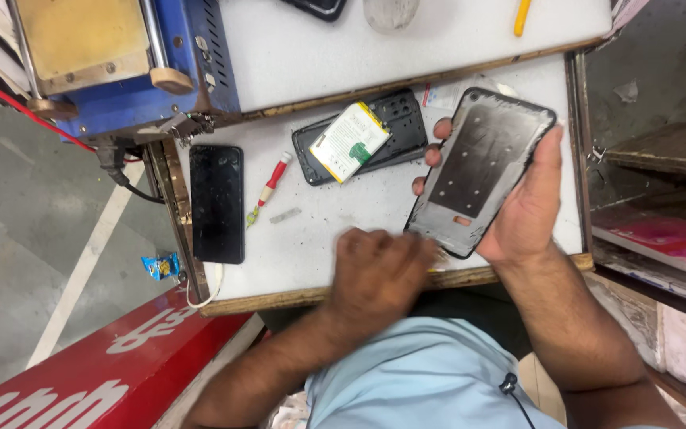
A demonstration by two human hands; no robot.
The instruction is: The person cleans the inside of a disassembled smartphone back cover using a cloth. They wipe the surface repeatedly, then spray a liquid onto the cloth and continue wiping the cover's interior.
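While the black rectangular phone frame (482, 171) is clasped by the right hand (529, 210), the blurred left hand (379, 270), its grip unreadable, is best kept steady at the frame's lower corner.

Phone repair stall, cramped. Small white worktable (311, 246), scuffed. At 12 o'clock an opened phone shell (397, 119) with a loose battery (349, 141); at 9 a screwdriver (270, 187), a dark phone (217, 202). Blue machine (113, 59) at 10.
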